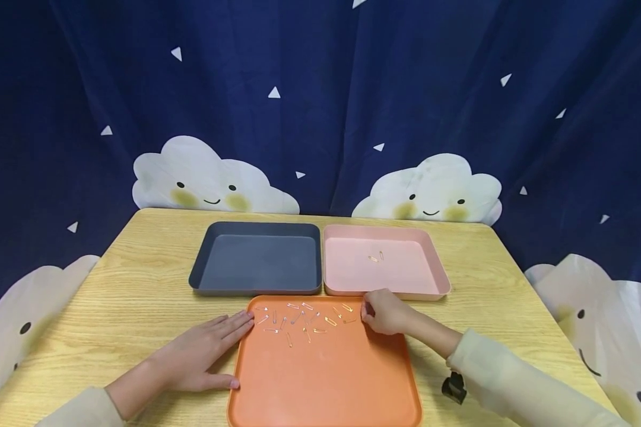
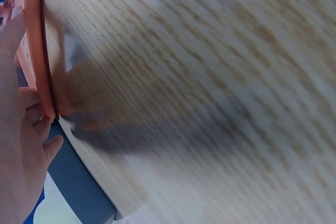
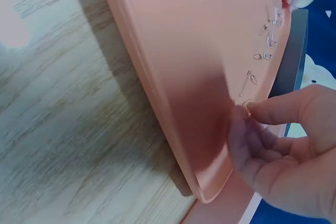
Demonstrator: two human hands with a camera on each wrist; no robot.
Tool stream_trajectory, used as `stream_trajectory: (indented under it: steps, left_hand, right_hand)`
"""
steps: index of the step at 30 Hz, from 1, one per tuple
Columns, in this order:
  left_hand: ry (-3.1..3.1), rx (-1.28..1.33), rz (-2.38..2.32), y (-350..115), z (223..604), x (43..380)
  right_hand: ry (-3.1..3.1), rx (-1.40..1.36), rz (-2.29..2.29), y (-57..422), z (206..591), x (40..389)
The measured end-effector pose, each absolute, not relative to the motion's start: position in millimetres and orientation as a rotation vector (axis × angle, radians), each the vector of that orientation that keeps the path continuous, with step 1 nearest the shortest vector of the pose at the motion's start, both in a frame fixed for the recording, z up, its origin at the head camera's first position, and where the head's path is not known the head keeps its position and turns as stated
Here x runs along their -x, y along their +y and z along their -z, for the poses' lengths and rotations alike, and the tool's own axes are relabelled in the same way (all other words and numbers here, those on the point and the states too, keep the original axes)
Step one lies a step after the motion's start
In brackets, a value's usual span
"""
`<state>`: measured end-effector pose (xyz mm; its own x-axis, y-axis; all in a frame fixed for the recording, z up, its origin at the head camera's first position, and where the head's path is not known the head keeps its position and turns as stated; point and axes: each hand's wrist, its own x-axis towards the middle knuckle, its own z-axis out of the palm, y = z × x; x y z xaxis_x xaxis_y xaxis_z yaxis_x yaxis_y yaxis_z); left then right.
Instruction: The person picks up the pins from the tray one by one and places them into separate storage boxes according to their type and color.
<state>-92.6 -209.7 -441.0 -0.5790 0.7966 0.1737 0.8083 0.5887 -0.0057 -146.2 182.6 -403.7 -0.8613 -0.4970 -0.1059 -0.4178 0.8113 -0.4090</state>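
Note:
Several safety pins, silver ones (image 1: 300, 317) and gold ones (image 1: 330, 321), lie scattered along the far part of an orange tray (image 1: 326, 379). My right hand (image 1: 387, 313) is over this tray's far right corner. Between its thumb and index finger it pinches a small gold safety pin (image 3: 247, 107), mostly covered by the fingertips. With fingers extended, my left hand (image 1: 208, 353) rests against the tray's left rim, fingertips on the edge and thumb lower down. Two gold safety pins (image 1: 373, 258) lie in a pink tray (image 1: 347, 276) behind.
A dark grey tray (image 1: 259, 261) stands beside the pink one, both just beyond the orange tray on a wood-grain table (image 1: 139, 279). A blue curtain (image 1: 320, 89) with clouds hangs behind the table. Below my right forearm hangs a small black device (image 1: 453, 388).

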Motion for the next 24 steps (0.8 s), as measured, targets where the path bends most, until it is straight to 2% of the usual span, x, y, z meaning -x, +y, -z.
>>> stream_trajectory:
  steps: [10, 24]
  left_hand:
    - [-2.637, 1.336, 0.107, -210.3, 445.0, 92.1]
    - [-2.649, 1.336, 0.137, -210.8, 442.9, 91.9]
  right_hand:
    - [2.439, 0.558, 0.939, 189.4, 399.3, 155.7]
    - [2.146, 0.398, 1.094, 198.9, 389.6, 180.0]
